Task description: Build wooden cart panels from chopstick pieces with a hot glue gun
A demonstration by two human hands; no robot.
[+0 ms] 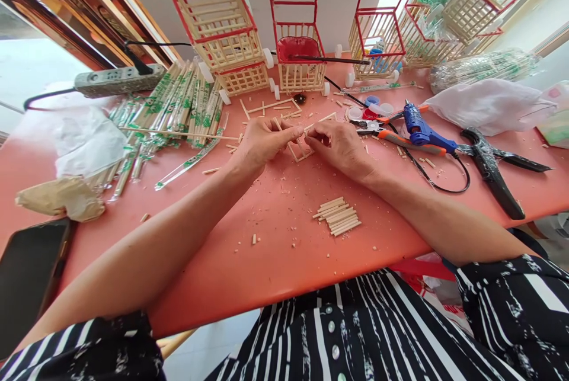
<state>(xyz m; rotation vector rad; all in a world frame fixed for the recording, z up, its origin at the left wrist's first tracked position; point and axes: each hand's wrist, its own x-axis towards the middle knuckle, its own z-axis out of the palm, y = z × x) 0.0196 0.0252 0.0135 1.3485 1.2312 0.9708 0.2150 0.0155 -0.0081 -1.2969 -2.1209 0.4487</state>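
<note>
My left hand [264,141] and my right hand [338,144] meet over the middle of the pink table [275,250]. Both pinch a small frame of wooden sticks [299,149] that rests on the tabletop between them. The fingers of each hand are closed on the frame's thin sticks. A little heap of short cut sticks [338,216] lies nearer to me, below my right wrist.
Stick-built carts with red trim [299,52] stand along the back. Wrapped chopsticks [178,105] and a power strip [118,79] lie at left, a phone [26,274] at the near left edge. A blue glue gun [420,129], pliers [377,130] and black shears [493,167] lie at right.
</note>
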